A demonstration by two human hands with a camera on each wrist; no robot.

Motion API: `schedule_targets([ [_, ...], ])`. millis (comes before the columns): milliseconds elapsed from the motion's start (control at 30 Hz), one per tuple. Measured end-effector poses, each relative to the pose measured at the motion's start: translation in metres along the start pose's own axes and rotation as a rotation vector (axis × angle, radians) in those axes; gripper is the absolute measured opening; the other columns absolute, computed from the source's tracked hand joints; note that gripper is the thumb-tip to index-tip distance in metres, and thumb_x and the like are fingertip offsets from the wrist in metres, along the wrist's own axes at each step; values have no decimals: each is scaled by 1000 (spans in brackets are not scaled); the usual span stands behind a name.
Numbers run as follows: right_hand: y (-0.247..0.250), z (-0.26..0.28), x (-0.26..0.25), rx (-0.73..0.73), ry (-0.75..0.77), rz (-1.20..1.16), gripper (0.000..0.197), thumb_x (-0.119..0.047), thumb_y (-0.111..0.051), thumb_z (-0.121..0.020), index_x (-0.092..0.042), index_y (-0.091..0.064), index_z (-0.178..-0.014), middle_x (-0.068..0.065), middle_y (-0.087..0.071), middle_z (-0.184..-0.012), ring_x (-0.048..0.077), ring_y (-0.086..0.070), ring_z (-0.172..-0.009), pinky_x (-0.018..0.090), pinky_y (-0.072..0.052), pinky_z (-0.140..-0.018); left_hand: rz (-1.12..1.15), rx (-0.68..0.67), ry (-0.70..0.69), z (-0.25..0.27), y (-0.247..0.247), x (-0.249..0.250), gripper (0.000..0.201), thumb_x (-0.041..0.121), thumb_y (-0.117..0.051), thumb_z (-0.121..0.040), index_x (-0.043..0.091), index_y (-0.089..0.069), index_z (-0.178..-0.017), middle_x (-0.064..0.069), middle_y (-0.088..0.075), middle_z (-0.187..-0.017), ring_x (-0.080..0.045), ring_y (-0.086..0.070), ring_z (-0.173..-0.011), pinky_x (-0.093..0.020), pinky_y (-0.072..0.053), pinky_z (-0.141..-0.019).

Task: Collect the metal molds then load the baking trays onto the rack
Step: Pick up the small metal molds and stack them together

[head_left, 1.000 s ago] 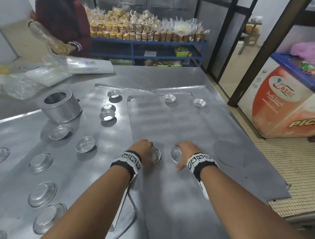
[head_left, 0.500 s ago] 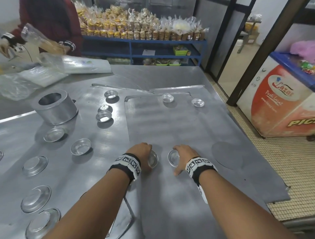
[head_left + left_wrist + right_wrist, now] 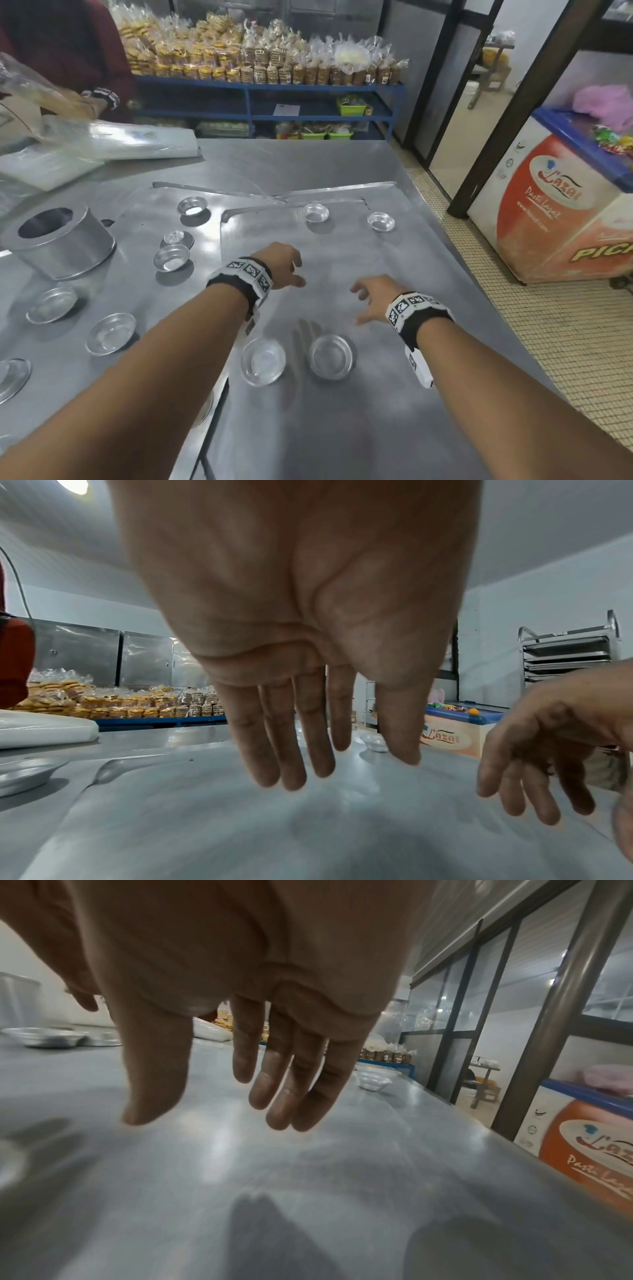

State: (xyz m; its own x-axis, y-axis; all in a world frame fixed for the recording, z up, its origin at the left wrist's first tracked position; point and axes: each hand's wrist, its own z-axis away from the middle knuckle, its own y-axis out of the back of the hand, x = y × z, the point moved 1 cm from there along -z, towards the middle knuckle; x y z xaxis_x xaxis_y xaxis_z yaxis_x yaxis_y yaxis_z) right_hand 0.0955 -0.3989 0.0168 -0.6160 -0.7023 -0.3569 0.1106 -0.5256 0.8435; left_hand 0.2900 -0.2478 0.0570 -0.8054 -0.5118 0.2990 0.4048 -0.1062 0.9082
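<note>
While two molds [image 3: 294, 359] sit near, both hands apparently empty, outstretched.

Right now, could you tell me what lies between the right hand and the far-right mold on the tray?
Only bare tray separates the right hand from the far-right mold, as the head view shows.

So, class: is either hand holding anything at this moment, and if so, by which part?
Nothing is held. The left hand and right hand hover open above the tray, fingers loose, beyond the two nearest molds.
</note>
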Motion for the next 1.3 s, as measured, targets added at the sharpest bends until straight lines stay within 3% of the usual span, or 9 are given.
schedule_targets([
  [267, 64, -95, 54, 146, -89, 145, 63, -34, -79, -75, -26, -54, -132, -1, -61, -127, 20, -60, -115, 36, -50, -98, -106, 122, 0, -123, 12, 15, 52, 34, -62, -91, 17, -51, -139, -7, -57, -134, -27, -54, -124, -35, -45, -102],
  [467, 93, -160, 81, 259, -65, 232, 56, -30, -73, -76, -25, -56, -129, 2, -60, -123, 26, -57, -117, 36, -53, -89, -128, 215, 23, -199, 0, 9, 71, 39, -65, -86, 14, -37, -147, -7, -40, -150, -28, -34, -141, -43, -37, -112],
  [667, 97, -208, 102, 230, -49, 165, 86, -49, -72, -80, -13, -33, -147, 5, -40, -148, 29, -38, -136, 41, -38, -109, -148, 238, 101, -250, -18, -4, 86, 56, -65, -81, 13, -30, -146, -8, -33, -151, -30, -27, -143, -45, -31, -115],
  [767, 96, -221, 108, 223, -43, 116, 89, -52, -71, -79, -13, -31, -148, 5, -37, -151, 28, -35, -137, 41, -38, -109, -112, 249, 148, -261, -20, -9, 84, 66, -62, -77, 15, -40, -140, -5, -43, -143, -31, -39, -134, -45, -38, -109],
  [900, 97, -228, 111, 234, -47, 66, 91, -53, -75, -75, -12, -36, -146, 5, -40, -149, 26, -34, -138, 39, -37, -110, -57, 248, 157, -265, -18, -10, 60, 51, -62, -82, 15, -52, -129, -6, -52, -127, -32, -48, -121, -40, -40, -105],
  [1000, 99, -225, 108, 229, -64, 48, 93, -53, -77, -73, -13, -36, -147, 5, -40, -148, 24, -34, -138, 38, -36, -109, -34, 227, 157, -260, -16, -11, 58, 55, -63, -74, 21, -58, -121, -1, -58, -115, -28, -50, -116, -40, -43, -103],
  [1133, 98, -207, 96, 253, -59, 24, 90, -50, -80, -69, -13, -42, -142, 4, -45, -141, 22, -41, -132, 36, -40, -106, -37, 170, 133, -243, -12, -11, 16, 51, -56, -66, 39, -62, -75, 12, -61, -93, -20, -53, -105, -36, -48, -95],
  [1200, 97, -193, 87, 267, -58, 21, 90, -50, -82, -66, -14, -45, -139, 2, -48, -138, 20, -45, -128, 33, -43, -102, -30, 142, 116, -223, -7, -5, 15, 52, -58, -69, 38, -62, -68, 12, -60, -93, -18, -52, -104, -36, -49, -93],
  [1300, 96, -167, 70, 265, -55, 14, 94, -52, -85, -63, -15, -45, -140, -1, -48, -139, 18, -45, -130, 31, -42, -103, -56, 112, 75, -188, 3, 0, 22, 57, -62, -79, 35, -67, -81, 7, -60, -113, -15, -49, -114, -36, -46, -98],
])
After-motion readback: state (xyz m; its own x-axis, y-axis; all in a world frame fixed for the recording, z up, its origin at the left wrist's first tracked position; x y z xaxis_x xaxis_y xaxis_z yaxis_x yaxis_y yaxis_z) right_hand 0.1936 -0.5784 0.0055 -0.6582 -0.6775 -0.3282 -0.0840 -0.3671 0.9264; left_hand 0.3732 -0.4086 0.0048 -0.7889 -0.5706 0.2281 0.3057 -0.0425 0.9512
